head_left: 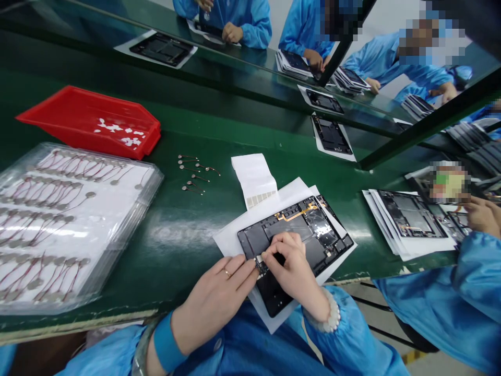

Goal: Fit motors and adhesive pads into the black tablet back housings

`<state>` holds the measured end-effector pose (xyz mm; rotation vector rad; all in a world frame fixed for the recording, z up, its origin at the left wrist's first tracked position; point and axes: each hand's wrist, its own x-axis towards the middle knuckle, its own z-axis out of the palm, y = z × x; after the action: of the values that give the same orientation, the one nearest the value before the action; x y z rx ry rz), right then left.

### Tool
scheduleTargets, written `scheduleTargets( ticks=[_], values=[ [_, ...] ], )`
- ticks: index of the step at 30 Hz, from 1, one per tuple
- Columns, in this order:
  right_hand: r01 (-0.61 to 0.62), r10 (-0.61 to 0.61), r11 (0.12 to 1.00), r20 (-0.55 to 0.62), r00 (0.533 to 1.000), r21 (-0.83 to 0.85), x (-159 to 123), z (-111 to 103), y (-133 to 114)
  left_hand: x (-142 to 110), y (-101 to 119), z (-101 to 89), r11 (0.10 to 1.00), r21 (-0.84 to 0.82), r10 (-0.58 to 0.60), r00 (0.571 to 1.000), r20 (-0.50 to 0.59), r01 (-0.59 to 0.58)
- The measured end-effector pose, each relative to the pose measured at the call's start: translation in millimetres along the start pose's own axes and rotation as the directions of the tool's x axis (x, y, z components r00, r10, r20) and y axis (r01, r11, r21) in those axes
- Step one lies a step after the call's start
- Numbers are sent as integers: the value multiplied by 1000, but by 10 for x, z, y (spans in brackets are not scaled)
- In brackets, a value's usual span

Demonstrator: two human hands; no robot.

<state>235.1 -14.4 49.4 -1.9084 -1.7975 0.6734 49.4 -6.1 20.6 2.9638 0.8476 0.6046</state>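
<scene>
An opened tablet housing (pixel 250 240) with black internals and an orange flex cable (pixel 297 213) lies at a slant on white sheets (pixel 230 235) at the bench's front edge. My left hand (pixel 221 292), with a ring and a blue wristband, rests its outstretched fingers on the tablet's near left edge. Above the tablet is my right hand (pixel 289 266), thumb and index finger pinched together at a small circuit board (pixel 261 267). A small pale piece shows at those fingertips; whether it is gripped is hidden. A white strip with small rectangular stickers (pixel 261 199) lies just beyond the tablet.
Left are a clear tray (pixel 129 230) of coin-shaped parts with wires and a red bin (pixel 86 117) holding white scraps. Several loose wired discs (pixel 191 167) lie between. Right, a stack of opened tablets (pixel 410 214) sits near a co-worker's hand (pixel 483 215). Other people work across the bench.
</scene>
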Motion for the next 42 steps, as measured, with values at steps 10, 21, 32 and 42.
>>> scheduleTargets(
  ticks=[10, 21, 32, 42],
  values=[
    [5, -5, 1000, 12, 1000, -13, -4, -4, -4, 57, 9, -7, 997, -6, 72, 995, -63, -73],
    [136, -125, 978, 77, 989, -155, 157, -259, 73, 83, 27, -32, 998, -39, 51, 998, -26, -52],
    [186, -202, 973, -114, 973, -139, 340, -227, 428, 494, -349, -197, 943, -281, 253, 935, 249, -180],
    [185, -198, 975, -112, 974, -122, 336, -252, 406, 550, -451, -172, 878, -463, 267, 928, 259, -124]
  ],
)
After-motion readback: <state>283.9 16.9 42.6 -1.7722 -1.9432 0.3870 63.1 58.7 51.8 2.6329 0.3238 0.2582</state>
